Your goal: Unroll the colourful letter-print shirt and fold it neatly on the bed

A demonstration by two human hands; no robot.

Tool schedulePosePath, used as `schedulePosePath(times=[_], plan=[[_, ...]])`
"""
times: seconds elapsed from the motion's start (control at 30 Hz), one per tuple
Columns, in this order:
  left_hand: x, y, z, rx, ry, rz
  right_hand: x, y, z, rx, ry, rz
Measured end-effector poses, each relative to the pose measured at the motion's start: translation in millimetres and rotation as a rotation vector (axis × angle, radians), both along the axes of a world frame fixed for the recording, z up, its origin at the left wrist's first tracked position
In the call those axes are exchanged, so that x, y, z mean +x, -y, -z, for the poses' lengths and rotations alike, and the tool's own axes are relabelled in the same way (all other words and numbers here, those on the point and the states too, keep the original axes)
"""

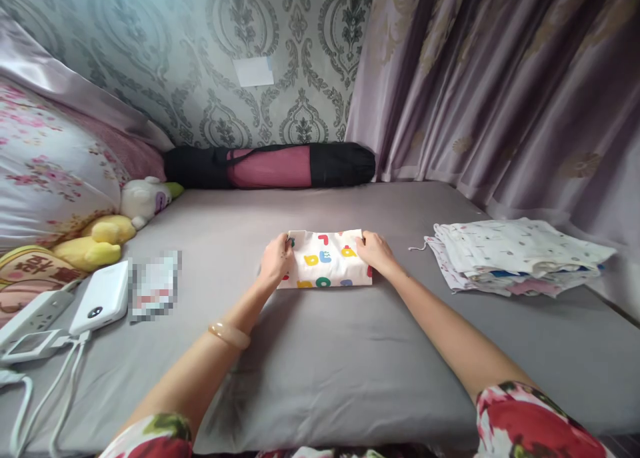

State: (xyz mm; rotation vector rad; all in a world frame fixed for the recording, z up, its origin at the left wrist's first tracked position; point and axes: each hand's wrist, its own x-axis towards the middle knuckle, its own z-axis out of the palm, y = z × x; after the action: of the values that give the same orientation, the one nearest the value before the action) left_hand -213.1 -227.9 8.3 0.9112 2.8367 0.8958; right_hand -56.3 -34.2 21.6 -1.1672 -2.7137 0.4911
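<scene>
A white cloth (pixel 330 261) printed with colourful letters is folded into a flat rectangle in the middle of the bed. My left hand (pixel 277 259) grips its upper left edge, fingers closed on the fabric. On the opposite side my right hand (pixel 377 250) pinches the upper right corner. The cloth's far edge looks slightly raised between my hands, while its near edge is at the grey sheet (pixel 320 351). A pale bangle (pixel 230 335) circles my left wrist.
To the right lies a stack of folded cloths (pixel 515 251). On the left are a white power bank (pixel 103 297), a power strip (pixel 37 318), cables and plush toys (pixel 95 241). A black and pink rolled bag (pixel 270 166) lies along the wall, beside purple curtains (pixel 450 78).
</scene>
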Motion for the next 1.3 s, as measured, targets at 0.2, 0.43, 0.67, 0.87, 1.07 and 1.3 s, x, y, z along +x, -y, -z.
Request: schedulePosePath(times=[0.2,0.43,0.67,0.87,1.07,1.3], plan=[[2,-7,10.9,-0.192,-0.081,0.001,-8,4,11.9,0.1,0.106,0.037],[0,-14,19.8,-0.282,-0.125,-0.036,-13,10,18.4,0.182,0.177,0.046],[-3,-17,19.4,-0.251,-0.124,-0.091,-15,13,19.1,0.182,0.183,0.058],[4,-18,12.1,-0.338,-0.108,-0.059,-14,12,14.8,0.144,0.173,0.041],[8,-16,3.2,-0.358,-0.318,-0.001,-13,14,6.3,0.193,0.126,0.02],[29,-34,11.2,-0.287,-0.394,0.238,-30,49,11.7,0.337,-0.05,-0.346]])
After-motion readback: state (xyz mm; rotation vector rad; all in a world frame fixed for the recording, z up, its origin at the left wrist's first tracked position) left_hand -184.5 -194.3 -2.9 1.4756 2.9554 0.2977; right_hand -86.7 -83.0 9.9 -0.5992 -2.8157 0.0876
